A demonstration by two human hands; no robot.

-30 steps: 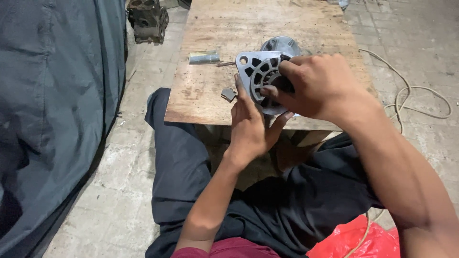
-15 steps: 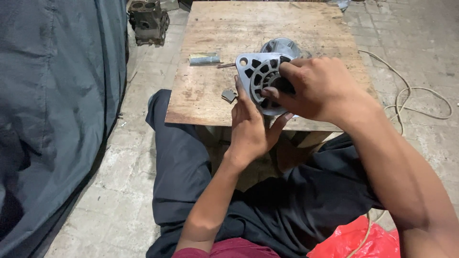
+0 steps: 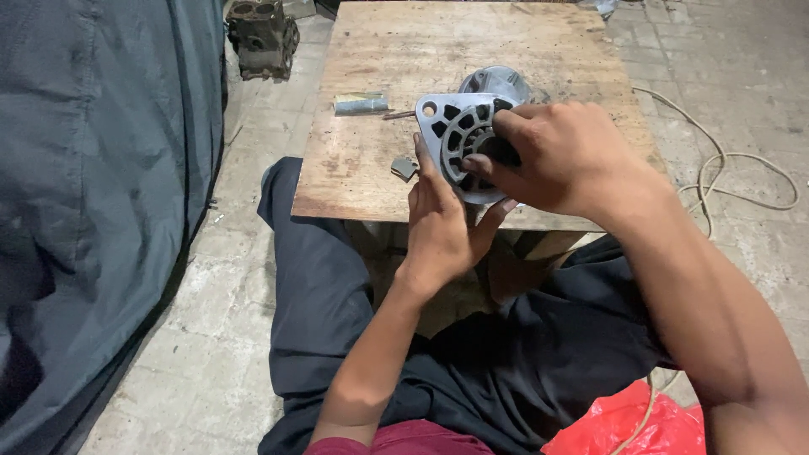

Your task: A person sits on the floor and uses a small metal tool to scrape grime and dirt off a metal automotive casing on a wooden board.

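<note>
A grey metal housing plate (image 3: 448,135) with several cut-out slots stands tilted over the near edge of a low wooden board (image 3: 379,50). My left hand (image 3: 442,223) cups it from below and the left side. Over its dark centre lies my right hand (image 3: 566,156), fingertips pressed on the hub. Behind the plate a round grey metal part (image 3: 495,82) rests on the board, partly hidden.
A short grey cylinder (image 3: 361,104) and a small dark metal piece (image 3: 404,168) lie on the board. A dark engine-like block (image 3: 261,34) sits on the concrete floor at the back left. A grey tarp (image 3: 93,185) hangs left; a pale cable (image 3: 742,181) coils right; red plastic (image 3: 628,421) lies near my lap.
</note>
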